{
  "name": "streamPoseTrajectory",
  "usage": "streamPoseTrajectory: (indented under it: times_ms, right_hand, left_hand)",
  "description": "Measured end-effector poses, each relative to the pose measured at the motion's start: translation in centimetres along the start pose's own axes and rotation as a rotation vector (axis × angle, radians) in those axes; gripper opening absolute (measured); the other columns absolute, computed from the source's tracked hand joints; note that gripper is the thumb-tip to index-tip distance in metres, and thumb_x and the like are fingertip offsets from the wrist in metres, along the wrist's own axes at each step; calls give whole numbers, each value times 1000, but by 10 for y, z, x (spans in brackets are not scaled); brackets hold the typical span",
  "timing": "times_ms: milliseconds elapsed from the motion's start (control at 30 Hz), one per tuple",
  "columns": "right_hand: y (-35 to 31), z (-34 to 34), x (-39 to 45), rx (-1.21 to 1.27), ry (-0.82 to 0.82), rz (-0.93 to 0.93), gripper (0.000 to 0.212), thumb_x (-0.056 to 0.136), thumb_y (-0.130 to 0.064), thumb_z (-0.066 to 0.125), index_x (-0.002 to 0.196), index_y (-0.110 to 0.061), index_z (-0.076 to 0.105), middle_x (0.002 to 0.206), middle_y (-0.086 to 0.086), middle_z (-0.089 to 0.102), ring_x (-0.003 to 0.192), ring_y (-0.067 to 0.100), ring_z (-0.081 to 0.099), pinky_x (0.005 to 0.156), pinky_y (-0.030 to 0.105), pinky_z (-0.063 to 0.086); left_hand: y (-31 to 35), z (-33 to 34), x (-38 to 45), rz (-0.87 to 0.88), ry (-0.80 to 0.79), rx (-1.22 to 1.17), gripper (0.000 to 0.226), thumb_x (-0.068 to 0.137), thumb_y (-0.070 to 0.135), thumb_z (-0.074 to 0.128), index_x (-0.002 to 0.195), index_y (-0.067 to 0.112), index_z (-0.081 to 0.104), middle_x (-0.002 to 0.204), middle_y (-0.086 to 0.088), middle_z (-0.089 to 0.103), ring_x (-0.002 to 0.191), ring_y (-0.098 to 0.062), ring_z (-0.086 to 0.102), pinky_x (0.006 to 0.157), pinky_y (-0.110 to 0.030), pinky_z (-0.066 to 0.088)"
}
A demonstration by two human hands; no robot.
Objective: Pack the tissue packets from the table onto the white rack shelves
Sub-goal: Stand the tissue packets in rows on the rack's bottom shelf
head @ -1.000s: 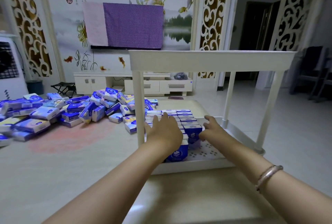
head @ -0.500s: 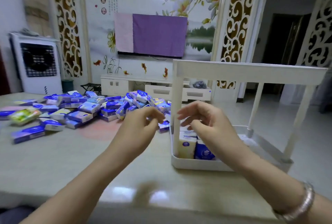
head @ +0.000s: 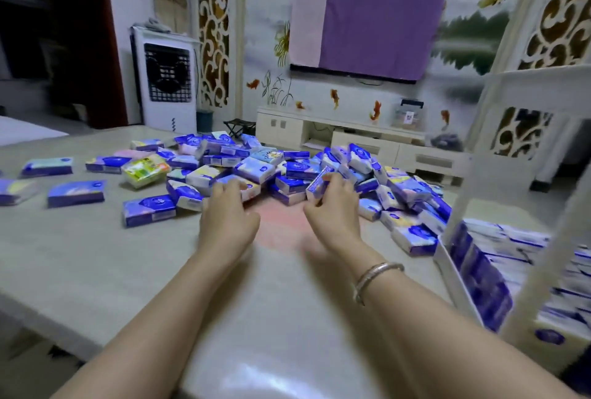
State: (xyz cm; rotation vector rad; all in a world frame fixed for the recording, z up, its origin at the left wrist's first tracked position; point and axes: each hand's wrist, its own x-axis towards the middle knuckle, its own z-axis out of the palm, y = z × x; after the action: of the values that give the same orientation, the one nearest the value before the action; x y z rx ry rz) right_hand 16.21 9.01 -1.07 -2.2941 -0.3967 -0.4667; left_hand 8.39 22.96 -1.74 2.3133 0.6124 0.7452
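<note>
The tissue packets (head: 256, 171) lie in a loose heap on the far middle of the tabletop (head: 96, 254), with strays scattered flat to the left, so you have gone to the heap's near edge where the packets are easiest to lift away. Your right hand (head: 332, 203) has its fingers (head: 331, 179) curled around one blue packet (head: 316, 186), tipped up on its edge, which looks like a grasp ready to lift. Your left hand (head: 228, 210) rests its fingers on a packet at the near rim of the heap; whether they have closed on it I cannot tell. The white rack (head: 460, 210) stands just right of the heap, its lower shelf (head: 447, 254) already lined with packets stood upright in rows, likely to save room.
</note>
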Motion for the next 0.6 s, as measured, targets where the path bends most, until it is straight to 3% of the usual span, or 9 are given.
streamPoseTrajectory:
  times_ms: [100,200,300,400,500,567,600]
  right_hand:
    - [3,25,28,-79,37,27,68,81,-19,58,143,-11,31,143,16,34,135,33,27,113,40,23]
    - [6,45,44,-87,51,37,76,78,-20,60,146,-15,26,153,13,26,143,29,17,118,39,14]
    - [13,55,47,-108,61,23,71,82,-20,56,147,-17,28,156,8,23,146,25,12,119,38,9]
    - [17,57,48,-124,87,-18,56,85,-26,58,138,-21,42,154,7,28,145,25,13,119,38,9]
    - [18,53,48,-177,106,-1,46,84,-33,63,126,-22,51,149,11,35,144,28,18,118,41,12]
    - [20,49,49,-228,116,-9,39,82,-33,64,118,-21,53,139,9,47,138,29,28,116,44,15]
    - [22,47,49,-234,131,-20,34,81,-30,64,112,-20,54,129,8,53,132,29,36,115,46,17]
  left_hand:
    - [0,3,33,-5,38,156,62,81,31,66,134,13,39,138,-12,37,127,-36,32,101,-40,31]
    - [-5,13,65,-29,-78,235,82,77,46,70,141,16,29,144,-9,34,130,-35,27,101,-44,33]
    - [-10,23,78,11,-121,347,76,77,41,68,140,19,30,140,-7,40,127,-33,33,101,-42,34]
    - [-15,23,78,55,-43,391,59,81,37,62,134,22,40,136,-6,43,120,-34,39,98,-40,35]
    - [-14,15,72,102,57,266,31,84,44,60,108,25,59,111,-3,50,105,-30,49,87,-39,39]
    - [-8,11,66,117,103,122,26,84,46,60,75,22,55,93,-1,49,89,-25,53,75,-37,43]
    - [-4,11,63,98,97,10,28,84,44,61,70,23,49,90,0,51,85,-23,54,72,-37,44]
